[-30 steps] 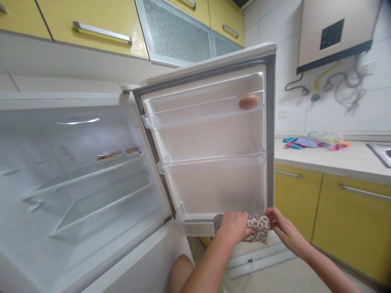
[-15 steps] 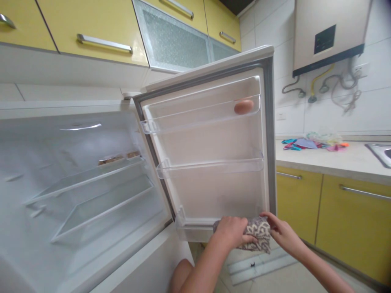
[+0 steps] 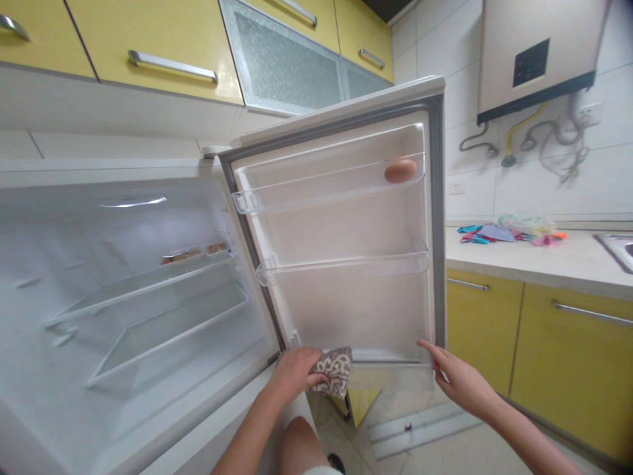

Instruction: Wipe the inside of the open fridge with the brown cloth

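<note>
head view: my left hand [image 3: 297, 369] is clenched round the patterned cloth [image 3: 337, 371], pressed against the left end of the lowest door bin [image 3: 395, 376], close to the hinge side of the open fridge door [image 3: 346, 310]. my right hand [image 3: 457, 381] holds nothing; its fingers [image 3: 428, 346] are spread and touch the door's lower right corner. i judge that a hard push with the cloth could swing the door if the right hand gives way, and the 1 loose egg [image 3: 400, 170] in the top door bin [image 3: 321, 191] could then roll along it and crack. pressing down on the clear lowest bin might also pop it off its clips, and the cloth could catch in the gap by the hinge. compared with 0.5 s ago, the cloth and my left hand have gone from the bin's right end, just beside the right hand, over to its left end. the right hand has stayed at the same corner, so the 2 hands are now well apart.
</note>
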Action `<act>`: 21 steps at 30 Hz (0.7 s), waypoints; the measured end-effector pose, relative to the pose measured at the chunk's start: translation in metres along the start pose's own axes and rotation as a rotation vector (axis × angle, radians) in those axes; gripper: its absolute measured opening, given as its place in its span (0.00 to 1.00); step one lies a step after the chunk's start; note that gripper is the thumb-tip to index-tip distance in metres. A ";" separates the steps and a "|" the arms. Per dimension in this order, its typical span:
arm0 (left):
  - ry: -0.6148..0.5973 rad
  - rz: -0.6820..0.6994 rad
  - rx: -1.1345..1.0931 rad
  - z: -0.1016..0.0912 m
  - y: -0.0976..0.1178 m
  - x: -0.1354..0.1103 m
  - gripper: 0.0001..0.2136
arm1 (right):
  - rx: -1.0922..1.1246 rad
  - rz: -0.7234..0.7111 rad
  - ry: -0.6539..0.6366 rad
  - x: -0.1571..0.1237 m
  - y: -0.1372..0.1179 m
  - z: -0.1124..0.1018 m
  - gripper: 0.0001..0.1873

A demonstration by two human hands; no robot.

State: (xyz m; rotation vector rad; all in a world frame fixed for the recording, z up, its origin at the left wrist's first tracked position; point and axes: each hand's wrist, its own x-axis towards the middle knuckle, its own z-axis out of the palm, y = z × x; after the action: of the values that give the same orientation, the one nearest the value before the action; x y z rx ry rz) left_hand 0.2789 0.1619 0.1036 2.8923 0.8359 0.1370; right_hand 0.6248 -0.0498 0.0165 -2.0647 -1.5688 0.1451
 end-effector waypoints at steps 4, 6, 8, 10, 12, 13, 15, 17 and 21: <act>-0.006 -0.011 -0.028 -0.007 -0.017 -0.012 0.12 | 0.003 -0.005 0.000 0.001 0.001 0.003 0.35; -0.026 -0.013 -0.017 -0.008 -0.016 -0.012 0.15 | 0.000 -0.010 -0.005 0.001 0.001 0.004 0.35; -0.049 -0.020 -0.002 -0.007 -0.011 -0.010 0.18 | -0.011 -0.009 -0.014 0.002 0.001 0.004 0.36; -0.066 -0.026 0.014 -0.005 -0.005 -0.006 0.17 | -0.025 -0.016 -0.039 0.003 0.001 0.004 0.38; -0.076 -0.029 0.034 -0.002 0.003 0.000 0.15 | -0.039 -0.025 -0.073 0.006 0.003 0.003 0.41; -0.078 -0.029 0.047 -0.001 0.008 0.004 0.14 | -0.049 -0.030 -0.089 0.007 0.004 0.003 0.43; -0.078 -0.024 0.079 0.002 0.020 0.012 0.13 | -0.084 -0.039 -0.105 0.010 0.006 0.003 0.43; -0.071 -0.008 0.121 0.005 0.037 0.020 0.13 | -0.134 -0.048 -0.105 0.012 0.008 0.003 0.43; -0.028 0.048 0.195 0.016 0.079 0.037 0.16 | -0.193 -0.066 -0.080 0.014 0.009 0.006 0.41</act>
State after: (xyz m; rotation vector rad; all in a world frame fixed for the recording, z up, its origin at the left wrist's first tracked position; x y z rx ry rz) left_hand 0.3533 0.1139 0.1012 3.0889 0.8175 0.0210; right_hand 0.6351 -0.0361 0.0103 -2.1727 -1.7584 0.0548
